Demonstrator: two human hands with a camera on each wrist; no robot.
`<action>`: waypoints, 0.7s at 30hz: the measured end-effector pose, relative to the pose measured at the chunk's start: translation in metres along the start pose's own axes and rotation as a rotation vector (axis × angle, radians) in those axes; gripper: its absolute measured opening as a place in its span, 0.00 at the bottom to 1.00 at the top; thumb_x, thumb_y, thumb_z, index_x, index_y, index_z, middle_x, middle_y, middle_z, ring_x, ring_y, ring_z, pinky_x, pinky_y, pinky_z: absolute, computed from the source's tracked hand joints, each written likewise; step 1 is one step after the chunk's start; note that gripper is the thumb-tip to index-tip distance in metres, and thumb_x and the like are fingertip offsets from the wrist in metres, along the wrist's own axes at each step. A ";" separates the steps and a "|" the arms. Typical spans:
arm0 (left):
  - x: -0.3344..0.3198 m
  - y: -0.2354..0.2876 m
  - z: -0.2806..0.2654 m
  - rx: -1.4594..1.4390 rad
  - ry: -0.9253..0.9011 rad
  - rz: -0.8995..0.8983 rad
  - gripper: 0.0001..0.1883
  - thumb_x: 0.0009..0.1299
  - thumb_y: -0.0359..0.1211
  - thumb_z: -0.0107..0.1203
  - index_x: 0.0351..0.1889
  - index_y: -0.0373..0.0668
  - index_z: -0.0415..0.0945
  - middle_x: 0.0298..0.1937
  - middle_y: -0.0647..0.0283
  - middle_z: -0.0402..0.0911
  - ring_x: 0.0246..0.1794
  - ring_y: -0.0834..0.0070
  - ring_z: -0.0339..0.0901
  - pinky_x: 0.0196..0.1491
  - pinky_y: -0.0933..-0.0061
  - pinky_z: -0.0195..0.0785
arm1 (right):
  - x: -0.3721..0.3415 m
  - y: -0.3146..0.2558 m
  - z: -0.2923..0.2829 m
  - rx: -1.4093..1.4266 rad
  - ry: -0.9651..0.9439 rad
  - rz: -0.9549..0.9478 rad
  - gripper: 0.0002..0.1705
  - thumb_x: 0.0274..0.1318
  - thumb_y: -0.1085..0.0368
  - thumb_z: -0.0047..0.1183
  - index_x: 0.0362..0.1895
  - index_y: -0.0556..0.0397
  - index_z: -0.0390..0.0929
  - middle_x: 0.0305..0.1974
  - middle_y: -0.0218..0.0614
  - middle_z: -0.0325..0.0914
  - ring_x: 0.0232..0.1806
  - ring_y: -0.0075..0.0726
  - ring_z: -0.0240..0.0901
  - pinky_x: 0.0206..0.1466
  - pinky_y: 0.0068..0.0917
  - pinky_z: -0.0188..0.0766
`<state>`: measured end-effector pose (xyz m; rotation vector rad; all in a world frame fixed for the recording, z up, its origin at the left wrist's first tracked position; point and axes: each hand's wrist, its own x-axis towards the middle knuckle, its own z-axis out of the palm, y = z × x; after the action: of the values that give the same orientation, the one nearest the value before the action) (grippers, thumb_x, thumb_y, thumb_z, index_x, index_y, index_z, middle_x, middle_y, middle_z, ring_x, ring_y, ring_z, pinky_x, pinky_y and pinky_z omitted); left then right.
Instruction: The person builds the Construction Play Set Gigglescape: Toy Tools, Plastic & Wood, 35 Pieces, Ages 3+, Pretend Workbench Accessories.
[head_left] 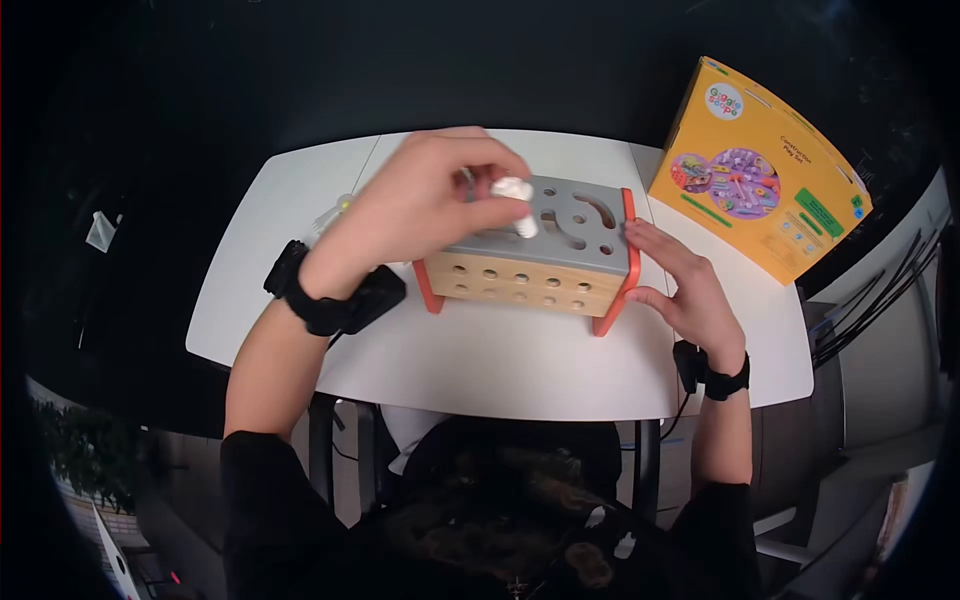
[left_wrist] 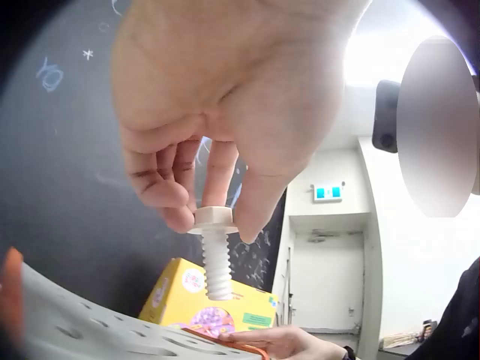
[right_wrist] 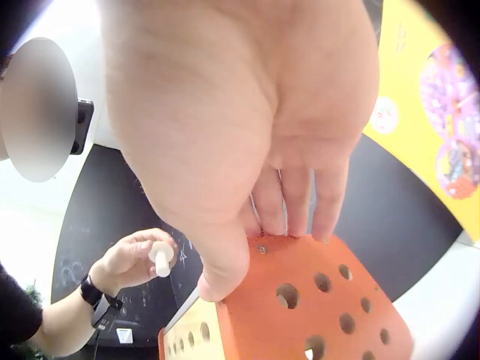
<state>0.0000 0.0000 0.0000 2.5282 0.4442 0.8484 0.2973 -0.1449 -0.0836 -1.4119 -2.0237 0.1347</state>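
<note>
Above the wooden toy workbench [head_left: 520, 280], my left hand [head_left: 425, 195] pinches a white toy bolt [left_wrist: 217, 262] by its head between thumb and fingers. The bolt's threaded shank points down, clear of the bench's grey slotted top [head_left: 570, 240]. My right hand [head_left: 685, 290] grips the orange end panel [right_wrist: 300, 292] of the bench, fingers over its upper edge and thumb at the front corner. Round holes run along the light wooden front and through the end panel. The left hand covers part of the grey top in the head view.
A yellow play set box [head_left: 770, 180] stands at the back right of the white table [head_left: 500, 370]. Small white and yellow pieces [head_left: 335, 213] lie left of the bench, partly behind the left forearm. A dark wall rises behind the table.
</note>
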 end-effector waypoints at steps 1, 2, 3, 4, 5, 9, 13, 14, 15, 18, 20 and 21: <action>0.009 0.004 0.008 -0.001 0.001 0.004 0.11 0.64 0.32 0.69 0.43 0.40 0.85 0.37 0.66 0.81 0.33 0.80 0.75 0.36 0.79 0.67 | 0.001 -0.001 0.000 -0.019 -0.005 -0.017 0.37 0.49 0.58 0.71 0.64 0.54 0.75 0.66 0.42 0.74 0.71 0.52 0.66 0.73 0.41 0.66; 0.016 0.006 0.017 0.013 -0.002 0.040 0.12 0.64 0.33 0.69 0.42 0.39 0.85 0.35 0.65 0.80 0.31 0.78 0.74 0.35 0.77 0.67 | 0.001 -0.001 0.001 -0.024 -0.003 -0.017 0.37 0.49 0.58 0.71 0.64 0.54 0.75 0.66 0.42 0.74 0.71 0.52 0.66 0.73 0.41 0.66; 0.024 0.008 0.025 0.029 -0.007 0.074 0.12 0.63 0.34 0.70 0.41 0.39 0.85 0.32 0.64 0.79 0.29 0.77 0.74 0.34 0.76 0.67 | 0.002 -0.002 0.002 -0.030 0.002 -0.013 0.37 0.48 0.58 0.71 0.63 0.54 0.76 0.66 0.42 0.74 0.71 0.51 0.67 0.72 0.41 0.67; 0.030 0.009 0.032 0.029 -0.007 0.075 0.12 0.63 0.34 0.70 0.41 0.39 0.85 0.32 0.64 0.79 0.29 0.77 0.74 0.34 0.76 0.67 | 0.002 -0.003 0.003 -0.034 0.004 -0.010 0.36 0.47 0.57 0.71 0.62 0.54 0.77 0.66 0.42 0.74 0.70 0.51 0.68 0.71 0.40 0.68; 0.036 0.010 0.040 0.056 -0.013 0.100 0.13 0.62 0.35 0.70 0.40 0.38 0.85 0.31 0.63 0.78 0.29 0.75 0.73 0.33 0.75 0.68 | 0.003 -0.005 0.005 -0.035 0.005 -0.010 0.36 0.47 0.57 0.71 0.62 0.54 0.77 0.66 0.42 0.74 0.70 0.51 0.68 0.71 0.40 0.68; 0.054 0.012 0.064 0.158 -0.092 0.094 0.15 0.60 0.39 0.71 0.36 0.38 0.85 0.28 0.58 0.79 0.28 0.65 0.76 0.34 0.68 0.70 | 0.002 -0.011 0.010 -0.043 0.019 0.021 0.36 0.49 0.55 0.71 0.63 0.53 0.77 0.66 0.41 0.74 0.70 0.50 0.69 0.70 0.39 0.69; 0.057 0.014 0.078 0.286 -0.102 0.120 0.15 0.61 0.40 0.70 0.35 0.37 0.84 0.30 0.53 0.82 0.31 0.57 0.80 0.38 0.61 0.74 | -0.002 -0.009 0.012 -0.069 0.027 0.024 0.36 0.51 0.54 0.70 0.64 0.52 0.76 0.67 0.41 0.74 0.70 0.49 0.69 0.70 0.39 0.70; 0.058 0.015 0.079 0.285 -0.108 0.123 0.15 0.61 0.40 0.70 0.35 0.37 0.84 0.30 0.53 0.82 0.31 0.57 0.80 0.38 0.61 0.74 | -0.002 -0.008 0.012 -0.068 0.030 0.029 0.36 0.51 0.54 0.70 0.64 0.52 0.76 0.67 0.41 0.74 0.70 0.49 0.69 0.70 0.39 0.70; 0.058 0.017 0.078 0.282 -0.131 0.124 0.15 0.61 0.40 0.69 0.35 0.37 0.84 0.30 0.53 0.82 0.31 0.57 0.81 0.39 0.61 0.74 | -0.002 -0.007 0.013 -0.077 0.032 0.022 0.36 0.52 0.54 0.70 0.65 0.51 0.76 0.67 0.41 0.74 0.70 0.48 0.69 0.70 0.39 0.70; 0.057 0.019 0.077 0.294 -0.166 0.115 0.15 0.62 0.40 0.68 0.35 0.36 0.85 0.30 0.52 0.82 0.31 0.56 0.81 0.39 0.60 0.74 | -0.003 -0.006 0.013 -0.088 0.037 0.008 0.36 0.52 0.53 0.70 0.65 0.51 0.76 0.67 0.41 0.74 0.70 0.48 0.69 0.70 0.39 0.70; 0.056 0.021 0.077 0.309 -0.175 0.104 0.15 0.62 0.40 0.68 0.35 0.36 0.85 0.29 0.52 0.82 0.31 0.55 0.80 0.39 0.60 0.74 | -0.003 -0.006 0.013 -0.090 0.039 -0.001 0.36 0.52 0.53 0.69 0.65 0.50 0.76 0.66 0.41 0.74 0.70 0.48 0.69 0.70 0.39 0.70; 0.056 0.023 0.075 0.300 -0.190 0.100 0.13 0.63 0.38 0.67 0.35 0.36 0.86 0.29 0.52 0.81 0.30 0.55 0.80 0.39 0.60 0.74 | -0.003 -0.007 0.013 -0.095 0.035 0.006 0.36 0.52 0.53 0.69 0.65 0.50 0.76 0.66 0.41 0.75 0.70 0.49 0.69 0.70 0.39 0.70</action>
<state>0.0935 -0.0180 -0.0157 2.8954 0.4122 0.6049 0.2850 -0.1468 -0.0926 -1.4684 -2.0209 0.0160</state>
